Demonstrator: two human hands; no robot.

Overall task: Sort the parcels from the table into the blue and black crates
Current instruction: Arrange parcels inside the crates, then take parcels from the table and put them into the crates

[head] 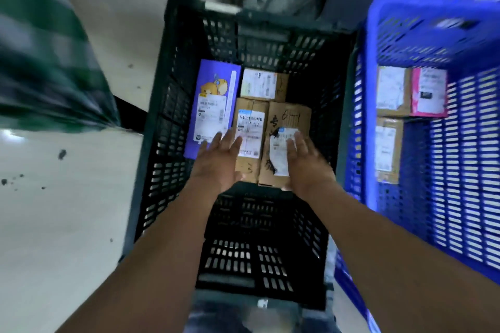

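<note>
Black slotted plastic forms the black crate, which stands on the pale floor with the blue crate just beside its right wall. Four parcels lie toward the black crate's far edge. A purple box runs along the left wall and a small cardboard box sits farthest back. Nearer, side by side, are a labelled cardboard box and a handwritten cardboard box. Both hands reach down into this crate. The left hand has straight, spread fingers over the near ends of the purple and labelled boxes, gripping nothing. The right hand holds straight fingers over the handwritten box's white label, also gripping nothing; contact cannot be told. Against the blue crate's left wall lie a far cardboard parcel, a pink parcel beside it, and a near cardboard parcel.
</note>
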